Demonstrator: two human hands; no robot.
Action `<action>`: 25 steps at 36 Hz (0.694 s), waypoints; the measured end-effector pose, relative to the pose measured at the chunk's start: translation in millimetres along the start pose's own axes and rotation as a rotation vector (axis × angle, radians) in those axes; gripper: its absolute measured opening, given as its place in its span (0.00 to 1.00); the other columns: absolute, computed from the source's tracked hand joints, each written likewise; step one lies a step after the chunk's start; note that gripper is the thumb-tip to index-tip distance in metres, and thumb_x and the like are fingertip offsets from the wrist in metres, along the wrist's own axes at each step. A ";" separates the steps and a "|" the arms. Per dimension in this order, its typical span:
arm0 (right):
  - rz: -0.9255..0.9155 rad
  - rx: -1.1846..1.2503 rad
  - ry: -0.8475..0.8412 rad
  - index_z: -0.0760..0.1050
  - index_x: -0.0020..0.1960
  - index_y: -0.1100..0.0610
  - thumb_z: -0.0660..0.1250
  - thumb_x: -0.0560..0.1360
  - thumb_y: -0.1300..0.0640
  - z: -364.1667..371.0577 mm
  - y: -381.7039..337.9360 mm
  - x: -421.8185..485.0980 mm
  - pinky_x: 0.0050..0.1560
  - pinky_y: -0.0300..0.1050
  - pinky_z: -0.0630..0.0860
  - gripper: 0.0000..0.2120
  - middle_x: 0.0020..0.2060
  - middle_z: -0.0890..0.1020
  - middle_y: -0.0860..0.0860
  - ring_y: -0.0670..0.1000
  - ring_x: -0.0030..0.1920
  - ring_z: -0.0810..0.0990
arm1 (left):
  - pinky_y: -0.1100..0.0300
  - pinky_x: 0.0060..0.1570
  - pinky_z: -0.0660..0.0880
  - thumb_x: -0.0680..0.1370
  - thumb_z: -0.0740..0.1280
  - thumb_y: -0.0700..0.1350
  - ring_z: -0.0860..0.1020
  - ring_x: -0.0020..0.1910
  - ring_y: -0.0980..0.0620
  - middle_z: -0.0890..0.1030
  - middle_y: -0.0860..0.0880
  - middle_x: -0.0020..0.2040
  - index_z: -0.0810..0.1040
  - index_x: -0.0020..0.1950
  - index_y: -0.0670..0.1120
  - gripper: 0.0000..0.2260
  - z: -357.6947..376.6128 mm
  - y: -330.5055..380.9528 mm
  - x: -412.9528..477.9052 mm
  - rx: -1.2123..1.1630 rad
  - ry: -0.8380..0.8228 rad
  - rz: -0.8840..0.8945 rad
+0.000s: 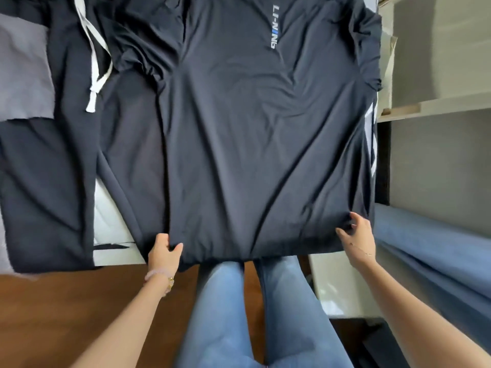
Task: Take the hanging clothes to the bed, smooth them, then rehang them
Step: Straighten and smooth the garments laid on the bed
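Note:
A dark navy T-shirt [252, 144] with a small chest logo lies spread face up on the bed, its hem hanging over the near edge. My left hand [163, 252] grips the hem's left corner, thumb on top of the cloth. My right hand [358, 239] pinches the hem's right corner, where the fabric bunches. Soft creases run up the shirt's body. Dark trousers [50, 181] with a white drawstring [93, 65] lie flat to the left of the shirt.
A grey cloth [24, 73] lies at the far left. The white bed edge [111, 232] shows between the garments. Pale shelves [435, 104] and a blue roll of fabric [435, 251] stand close on the right. Brown floor and my jeans-clad legs are below.

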State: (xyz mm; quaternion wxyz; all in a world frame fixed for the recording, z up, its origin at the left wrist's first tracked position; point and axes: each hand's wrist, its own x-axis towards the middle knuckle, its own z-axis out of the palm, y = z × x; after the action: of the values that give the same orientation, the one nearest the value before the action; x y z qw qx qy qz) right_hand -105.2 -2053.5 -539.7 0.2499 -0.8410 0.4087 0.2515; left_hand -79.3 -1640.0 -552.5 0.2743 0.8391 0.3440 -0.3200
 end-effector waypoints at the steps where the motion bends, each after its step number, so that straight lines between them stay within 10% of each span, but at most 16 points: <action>1: 0.029 0.018 0.010 0.66 0.69 0.61 0.71 0.72 0.62 1.9 7.6 -3.4 0.63 0.54 0.72 0.28 0.64 0.71 0.60 0.61 0.60 0.75 | 0.52 0.45 0.69 0.74 0.68 0.41 0.77 0.47 0.38 0.79 0.38 0.47 0.73 0.51 0.38 0.10 0.5 -2.5 -0.1 0.014 -0.012 -0.021; 10: 0.335 0.228 0.071 0.59 0.72 0.54 0.64 0.76 0.55 -1.0 22.0 15.7 0.61 0.54 0.70 0.27 0.64 0.75 0.61 0.65 0.61 0.74 | 0.55 0.43 0.68 0.77 0.66 0.44 0.75 0.45 0.43 0.77 0.46 0.42 0.75 0.46 0.41 0.06 -3.0 -6.0 14.5 0.128 -0.173 0.024; 25: 0.354 0.327 -0.012 0.74 0.38 0.58 0.68 0.73 0.57 -15.2 56.7 48.5 0.46 0.46 0.70 0.08 0.42 0.77 0.57 0.54 0.43 0.73 | 0.51 0.50 0.73 0.77 0.66 0.44 0.72 0.44 0.48 0.72 0.45 0.40 0.70 0.36 0.48 0.10 -16.9 -45.7 20.6 -0.190 -0.047 -0.040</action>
State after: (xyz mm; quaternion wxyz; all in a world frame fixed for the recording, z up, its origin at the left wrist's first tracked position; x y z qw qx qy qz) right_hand -121.8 -2120.9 -571.0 0.3371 -0.7032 0.5835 0.2269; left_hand -96.3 -1592.2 -567.5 0.3540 0.7945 0.3829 -0.3112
